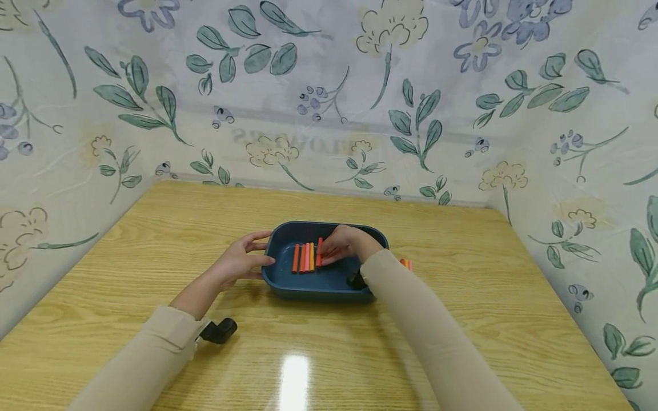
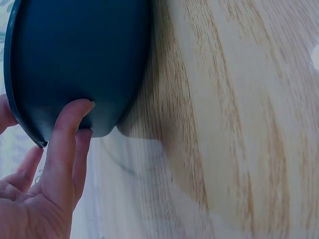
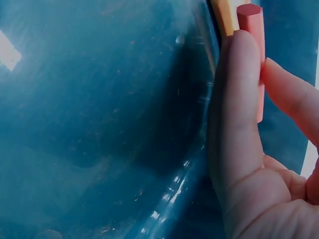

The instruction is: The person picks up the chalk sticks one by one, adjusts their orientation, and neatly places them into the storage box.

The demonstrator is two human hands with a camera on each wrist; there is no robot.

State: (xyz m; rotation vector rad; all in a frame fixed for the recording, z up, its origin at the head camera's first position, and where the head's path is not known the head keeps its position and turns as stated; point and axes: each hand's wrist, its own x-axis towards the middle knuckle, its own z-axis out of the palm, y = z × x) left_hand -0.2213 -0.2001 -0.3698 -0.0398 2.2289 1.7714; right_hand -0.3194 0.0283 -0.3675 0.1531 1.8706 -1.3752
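Observation:
A dark blue rectangular tub (image 1: 288,291) with rounded corners stands on the table. My left hand (image 1: 239,262) holds its left end, with fingers against the outer wall (image 2: 84,59) and one digit at the rim. Inside the tub, several slim sticks (image 1: 302,260) in red, pink and orange-yellow lie side by side in a row. My right hand (image 1: 341,242) reaches into the tub and pinches a red stick (image 3: 250,20) between thumb and finger, just right of that row. A yellow stick (image 3: 227,17) shows beside it in the right wrist view.
More coloured sticks (image 1: 406,264) lie on the wooden table (image 1: 308,354) right of the tub, partly hidden by the right sleeve. Floral sheeting (image 1: 329,137) rises at the back and both sides. A black wrist device (image 1: 218,331) sits by the left cuff.

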